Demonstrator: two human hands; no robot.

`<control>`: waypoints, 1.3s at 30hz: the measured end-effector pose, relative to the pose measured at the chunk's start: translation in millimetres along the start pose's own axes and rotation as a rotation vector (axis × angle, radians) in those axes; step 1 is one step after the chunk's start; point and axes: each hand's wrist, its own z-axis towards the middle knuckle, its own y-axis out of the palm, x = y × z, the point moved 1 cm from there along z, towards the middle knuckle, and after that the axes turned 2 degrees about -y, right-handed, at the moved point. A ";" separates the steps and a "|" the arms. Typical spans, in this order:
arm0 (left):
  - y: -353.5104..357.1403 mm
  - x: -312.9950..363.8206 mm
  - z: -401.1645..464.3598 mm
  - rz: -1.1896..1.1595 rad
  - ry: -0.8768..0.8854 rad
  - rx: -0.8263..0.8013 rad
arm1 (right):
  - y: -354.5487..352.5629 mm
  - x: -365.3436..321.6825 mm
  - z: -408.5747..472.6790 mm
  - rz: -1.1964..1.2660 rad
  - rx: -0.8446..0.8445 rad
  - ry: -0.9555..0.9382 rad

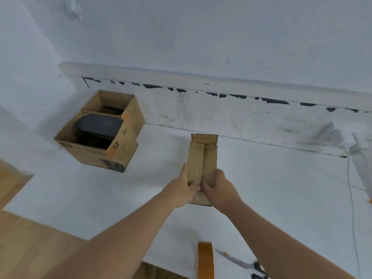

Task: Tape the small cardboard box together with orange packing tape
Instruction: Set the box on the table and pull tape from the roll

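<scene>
Head view: small cardboard box [202,158] lies on the white surface [271,188]; left hand [182,189] and right hand [219,190] grip its near end, thumbs on the flaps; orange tape roll [205,258] stands nearer than the box; open carton [100,131] far-left of it.

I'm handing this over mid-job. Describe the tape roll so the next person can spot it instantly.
Start at the white work surface where both hands hold the small cardboard box. Come straight toward the near edge, between the two forearms: the tape roll stands there on its edge, just left of the scissors. It is the only glossy orange ring; the boxes around it are dull brown cardboard.
</scene>
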 end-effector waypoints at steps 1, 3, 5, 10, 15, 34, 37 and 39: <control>4.0 -1.7 0.6 0.033 -0.008 0.023 | 1.0 2.3 0.0 -0.008 0.006 -0.013; 12.8 -7.5 2.0 0.122 -0.014 0.089 | 4.2 7.7 -0.9 -0.010 0.013 -0.027; 23.4 -17.9 4.3 0.168 0.003 0.165 | 10.3 15.2 -3.5 0.027 0.008 -0.028; 39.5 -54.2 18.9 0.118 0.101 0.317 | 29.5 27.6 -7.3 0.129 0.090 -0.083; 47.2 -69.0 29.3 0.059 0.224 0.366 | 36.3 29.2 -3.7 0.147 0.095 -0.138; 58.0 -62.6 5.0 0.151 0.318 0.262 | 39.1 43.7 -31.6 -0.063 0.228 -0.126; 68.1 -60.7 -2.1 0.158 0.328 0.270 | 36.6 48.6 -42.6 -0.054 0.231 -0.223; 74.8 -60.0 -1.4 0.162 0.331 0.280 | 34.9 54.2 -48.7 -0.083 0.202 -0.260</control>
